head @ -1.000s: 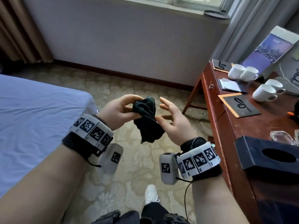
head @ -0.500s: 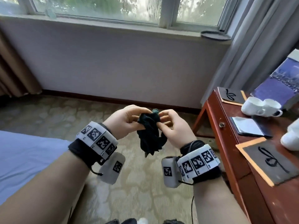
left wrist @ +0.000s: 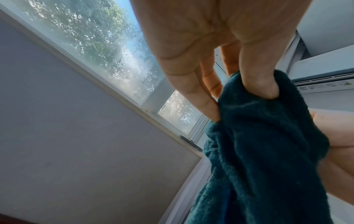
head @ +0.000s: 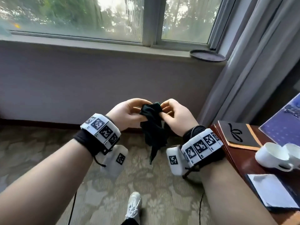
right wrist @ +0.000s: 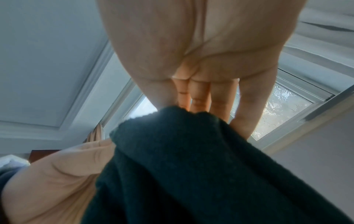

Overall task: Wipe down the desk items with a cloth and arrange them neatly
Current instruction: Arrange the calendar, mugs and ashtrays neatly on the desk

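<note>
Pinching one dark cloth (head: 152, 127): two hands, left hand (head: 125, 113), right hand (head: 177, 116).

Daylit window (head: 103, 17) above a pale wall (head: 97, 82), grey curtain (head: 253, 65), patterned carpet (head: 142, 181).

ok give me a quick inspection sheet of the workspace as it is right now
surface: wooden desk at right, only its left part in view
job's things: dark cloth held up over the carpet, not on the desk; white cups, black folder, notepad on the desk
clutter: round dish on the windowsill
hands: left hand and right hand both pinch the cloth's top edge
cables: thin black cords hang from the wrist units
surroundings: window, grey curtain, patterned carpet, one white shoe
</note>
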`<move>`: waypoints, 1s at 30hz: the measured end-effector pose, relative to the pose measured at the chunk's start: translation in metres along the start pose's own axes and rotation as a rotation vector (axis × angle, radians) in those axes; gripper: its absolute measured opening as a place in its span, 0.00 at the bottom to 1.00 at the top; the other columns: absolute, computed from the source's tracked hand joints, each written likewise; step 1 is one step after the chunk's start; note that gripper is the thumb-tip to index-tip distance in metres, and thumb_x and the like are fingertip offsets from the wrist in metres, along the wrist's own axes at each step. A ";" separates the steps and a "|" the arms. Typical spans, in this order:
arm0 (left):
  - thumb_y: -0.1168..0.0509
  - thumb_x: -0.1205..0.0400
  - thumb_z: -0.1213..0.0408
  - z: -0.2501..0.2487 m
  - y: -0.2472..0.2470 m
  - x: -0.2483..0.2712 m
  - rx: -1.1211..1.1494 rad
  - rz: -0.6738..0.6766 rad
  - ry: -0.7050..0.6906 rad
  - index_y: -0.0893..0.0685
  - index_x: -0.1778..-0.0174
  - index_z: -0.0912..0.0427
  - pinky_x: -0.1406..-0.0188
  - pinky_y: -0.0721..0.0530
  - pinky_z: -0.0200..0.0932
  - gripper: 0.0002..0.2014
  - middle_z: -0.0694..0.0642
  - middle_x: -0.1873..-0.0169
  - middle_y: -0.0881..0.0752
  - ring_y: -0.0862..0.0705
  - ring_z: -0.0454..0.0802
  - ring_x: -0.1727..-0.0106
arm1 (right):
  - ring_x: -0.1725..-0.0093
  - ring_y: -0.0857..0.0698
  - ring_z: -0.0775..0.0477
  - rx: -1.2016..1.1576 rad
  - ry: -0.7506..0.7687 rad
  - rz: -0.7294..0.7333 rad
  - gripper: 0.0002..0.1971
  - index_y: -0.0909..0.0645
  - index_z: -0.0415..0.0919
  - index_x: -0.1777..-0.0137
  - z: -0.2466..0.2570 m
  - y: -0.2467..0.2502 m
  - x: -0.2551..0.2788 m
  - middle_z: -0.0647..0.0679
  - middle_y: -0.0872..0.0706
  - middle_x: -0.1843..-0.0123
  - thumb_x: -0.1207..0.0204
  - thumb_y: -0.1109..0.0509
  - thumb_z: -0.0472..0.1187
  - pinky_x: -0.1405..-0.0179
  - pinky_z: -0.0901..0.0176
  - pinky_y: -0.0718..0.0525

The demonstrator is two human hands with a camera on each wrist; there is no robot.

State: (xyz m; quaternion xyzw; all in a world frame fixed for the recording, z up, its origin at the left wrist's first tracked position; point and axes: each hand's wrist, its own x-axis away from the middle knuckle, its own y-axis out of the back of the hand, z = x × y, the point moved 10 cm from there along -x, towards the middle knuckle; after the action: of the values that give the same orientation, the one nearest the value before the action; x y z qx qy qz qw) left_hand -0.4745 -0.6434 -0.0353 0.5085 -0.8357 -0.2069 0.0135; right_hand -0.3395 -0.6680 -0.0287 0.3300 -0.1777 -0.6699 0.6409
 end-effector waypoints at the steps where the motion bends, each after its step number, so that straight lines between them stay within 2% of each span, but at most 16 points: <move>1: 0.32 0.24 0.77 0.006 0.004 -0.029 0.004 0.005 -0.017 0.20 0.51 0.42 0.52 0.16 0.32 0.20 0.46 0.54 0.13 0.14 0.33 0.56 | 0.63 0.19 0.62 0.007 -0.002 -0.014 0.05 0.23 0.45 0.49 -0.009 0.005 -0.026 0.61 0.20 0.62 0.23 0.32 0.40 0.60 0.74 0.22; 4: 0.32 0.25 0.81 0.018 0.010 -0.125 0.027 0.065 -0.074 0.21 0.50 0.46 0.52 0.17 0.30 0.21 0.46 0.53 0.15 0.15 0.31 0.56 | 0.61 0.20 0.61 0.020 -0.035 -0.072 0.04 0.24 0.48 0.50 -0.042 0.028 -0.104 0.61 0.20 0.61 0.23 0.33 0.40 0.55 0.65 0.21; 8: 0.32 0.25 0.79 0.019 0.002 -0.252 0.003 0.170 -0.105 0.21 0.50 0.48 0.55 0.18 0.27 0.20 0.44 0.55 0.15 0.15 0.29 0.59 | 0.62 0.21 0.63 0.055 -0.100 -0.132 0.05 0.25 0.49 0.49 -0.080 0.074 -0.192 0.61 0.21 0.61 0.22 0.33 0.40 0.57 0.68 0.23; 11: 0.31 0.25 0.77 0.014 -0.009 -0.333 -0.067 0.234 -0.138 0.22 0.46 0.51 0.57 0.20 0.24 0.18 0.43 0.56 0.16 0.17 0.26 0.62 | 0.59 0.20 0.58 0.077 -0.141 -0.178 0.07 0.24 0.46 0.45 -0.108 0.109 -0.244 0.61 0.20 0.60 0.22 0.33 0.39 0.52 0.66 0.22; 14: 0.30 0.26 0.76 0.016 -0.022 -0.404 -0.082 0.295 -0.158 0.22 0.49 0.47 0.50 0.19 0.33 0.19 0.48 0.53 0.16 0.16 0.35 0.59 | 0.53 0.19 0.54 0.107 -0.174 -0.182 0.11 0.24 0.43 0.41 -0.138 0.134 -0.291 0.56 0.18 0.54 0.22 0.33 0.39 0.46 0.63 0.22; 17: 0.31 0.25 0.77 0.018 -0.034 -0.473 -0.094 0.315 -0.178 0.24 0.45 0.52 0.44 0.19 0.43 0.19 0.53 0.50 0.17 0.16 0.45 0.54 | 0.51 0.19 0.53 0.140 -0.178 -0.197 0.12 0.25 0.43 0.40 -0.169 0.160 -0.342 0.55 0.18 0.52 0.22 0.33 0.39 0.44 0.63 0.23; 18: 0.32 0.25 0.77 0.018 -0.038 -0.494 -0.078 0.322 -0.176 0.25 0.44 0.53 0.45 0.18 0.42 0.19 0.53 0.50 0.18 0.16 0.43 0.54 | 0.50 0.19 0.54 0.150 -0.173 -0.206 0.12 0.25 0.43 0.39 -0.178 0.169 -0.357 0.55 0.19 0.52 0.22 0.33 0.38 0.43 0.63 0.24; 20: 0.34 0.24 0.80 0.016 -0.049 -0.536 -0.005 0.343 -0.178 0.26 0.43 0.56 0.53 0.17 0.33 0.19 0.50 0.53 0.19 0.16 0.33 0.60 | 0.49 0.20 0.54 0.172 -0.155 -0.217 0.13 0.26 0.41 0.38 -0.195 0.191 -0.388 0.55 0.19 0.50 0.22 0.34 0.38 0.42 0.63 0.24; 22: 0.35 0.24 0.81 0.013 -0.055 -0.581 0.033 0.345 -0.186 0.26 0.43 0.59 0.60 0.17 0.28 0.18 0.49 0.56 0.20 0.16 0.29 0.65 | 0.48 0.21 0.55 0.190 -0.133 -0.216 0.14 0.26 0.41 0.36 -0.210 0.214 -0.420 0.55 0.21 0.49 0.21 0.34 0.39 0.41 0.62 0.24; 25: 0.35 0.23 0.79 0.001 -0.062 -0.643 0.080 0.346 -0.185 0.23 0.45 0.57 0.61 0.16 0.31 0.15 0.50 0.56 0.18 0.16 0.35 0.63 | 0.51 0.21 0.56 0.238 -0.115 -0.241 0.15 0.27 0.43 0.35 -0.228 0.253 -0.465 0.56 0.21 0.49 0.21 0.35 0.40 0.43 0.62 0.24; 27: 0.35 0.23 0.79 -0.011 -0.062 -0.681 0.104 0.325 -0.211 0.21 0.49 0.54 0.54 0.14 0.38 0.15 0.51 0.54 0.18 0.15 0.42 0.57 | 0.55 0.21 0.56 0.253 -0.113 -0.256 0.15 0.27 0.45 0.35 -0.237 0.279 -0.495 0.57 0.21 0.51 0.20 0.35 0.41 0.46 0.63 0.22; 30: 0.35 0.23 0.79 -0.022 -0.065 -0.730 0.109 0.327 -0.228 0.21 0.52 0.50 0.47 0.15 0.45 0.16 0.52 0.52 0.18 0.16 0.49 0.52 | 0.62 0.23 0.65 0.273 -0.129 -0.291 0.15 0.27 0.45 0.35 -0.249 0.309 -0.535 0.57 0.21 0.53 0.20 0.35 0.41 0.62 0.78 0.25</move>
State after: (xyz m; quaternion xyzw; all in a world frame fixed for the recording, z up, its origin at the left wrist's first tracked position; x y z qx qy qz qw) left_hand -0.0620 -0.0519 0.0988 0.3392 -0.9133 -0.2126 -0.0754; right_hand 0.0357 -0.1359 0.1107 0.3926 -0.2580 -0.7447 0.4740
